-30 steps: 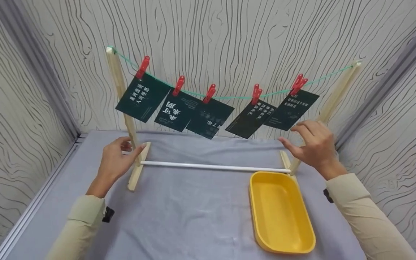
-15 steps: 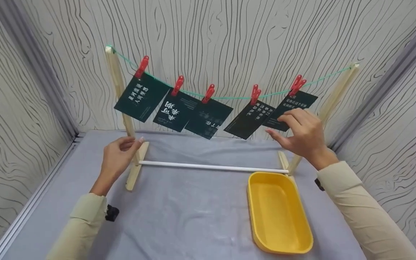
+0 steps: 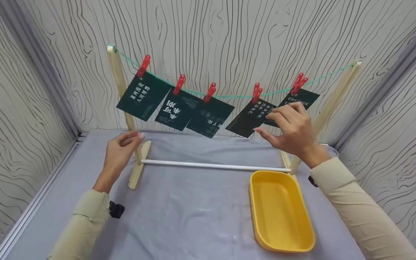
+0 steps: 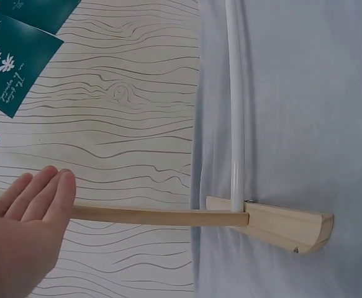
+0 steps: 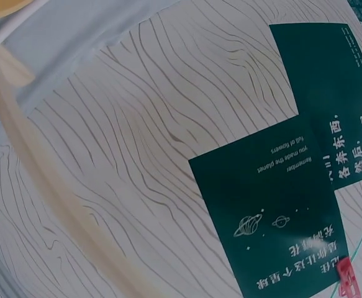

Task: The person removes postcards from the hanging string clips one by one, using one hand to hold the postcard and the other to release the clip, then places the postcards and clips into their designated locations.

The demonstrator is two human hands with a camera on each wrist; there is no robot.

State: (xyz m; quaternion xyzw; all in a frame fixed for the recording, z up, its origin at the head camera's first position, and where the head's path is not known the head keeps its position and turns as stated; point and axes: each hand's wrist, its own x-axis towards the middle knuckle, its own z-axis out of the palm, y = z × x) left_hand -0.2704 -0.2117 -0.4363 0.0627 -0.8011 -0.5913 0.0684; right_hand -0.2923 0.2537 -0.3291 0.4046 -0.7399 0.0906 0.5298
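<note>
Several dark green cards with white writing hang from a green string [image 3: 229, 96], each under a red clip [image 3: 180, 85]. My right hand [image 3: 291, 130] is in front of the two rightmost cards, partly hiding the end card [image 3: 303, 96] and near the lower edge of the card [image 3: 247, 119] beside it. Its thumb and fingers are apart, with nothing between them. In the right wrist view the end card [image 5: 274, 211] shows planet drawings, and that hand is out of sight. My left hand [image 3: 121, 148] is by the left wooden post [image 3: 117, 72]; in the left wrist view its fingers [image 4: 53, 198] are nearly straight.
A yellow tray [image 3: 256, 216] stands on the grey cloth [image 3: 179, 213] at the right. A white rod [image 3: 211, 165] joins the left wooden foot [image 3: 135, 175] to the right one. The right post [image 3: 338, 94] leans outward beyond my right hand. Wood-patterned walls close in three sides.
My right hand has moved left from the end card's lower corner to the front of the two rightmost cards. My left hand has shifted very slightly. The cards hang as before.
</note>
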